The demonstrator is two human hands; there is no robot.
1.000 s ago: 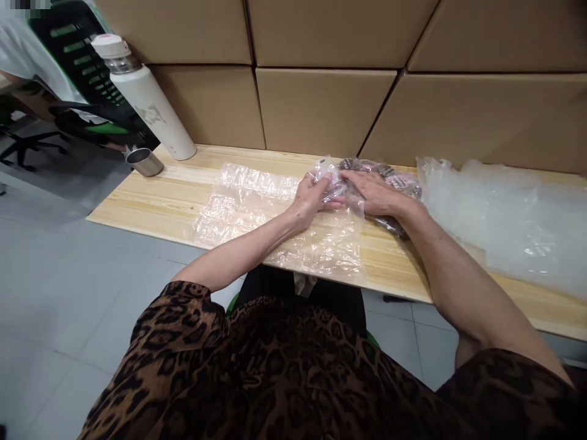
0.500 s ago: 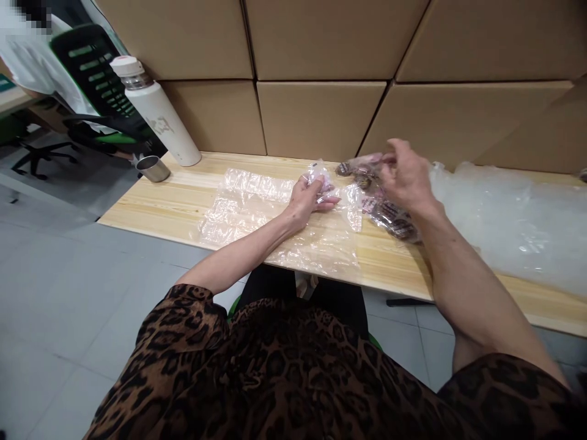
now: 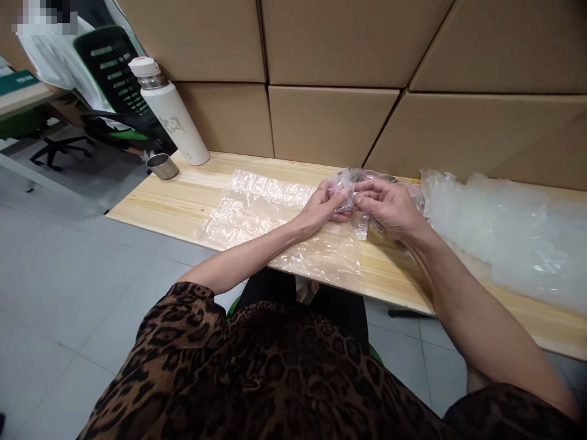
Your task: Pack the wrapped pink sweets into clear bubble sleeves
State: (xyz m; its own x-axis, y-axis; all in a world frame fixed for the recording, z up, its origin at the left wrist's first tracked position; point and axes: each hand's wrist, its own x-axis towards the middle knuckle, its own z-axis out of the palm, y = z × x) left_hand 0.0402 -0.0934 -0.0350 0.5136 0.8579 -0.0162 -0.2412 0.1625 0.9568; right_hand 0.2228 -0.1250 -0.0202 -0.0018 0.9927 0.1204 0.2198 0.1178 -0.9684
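My left hand [image 3: 323, 208] is closed around a small clear plastic packet [image 3: 343, 183] with something pinkish in it. My right hand [image 3: 389, 208] meets it from the right, fingers pinched at the packet's edge. Beneath my left forearm a sheet of clear bubble film [image 3: 257, 211] lies flat on the wooden table [image 3: 151, 201]. Behind my right hand, and partly hidden by it, is a pile of dark and pink wrapped packets [image 3: 415, 192]. Their contents cannot be made out.
Stacked cardboard boxes [image 3: 334, 122] line the table's back edge. A white thermos bottle [image 3: 174, 122] and a metal cup [image 3: 162, 166] stand at the left. A heap of clear plastic bags [image 3: 518, 226] lies right. Beyond the table, a person in white [image 3: 59, 55] sits on an office chair [image 3: 112, 67].
My right hand has come left and down from over the wrapped packets to the packet in my left hand. My left hand has shifted slightly right. The view has turned a little.
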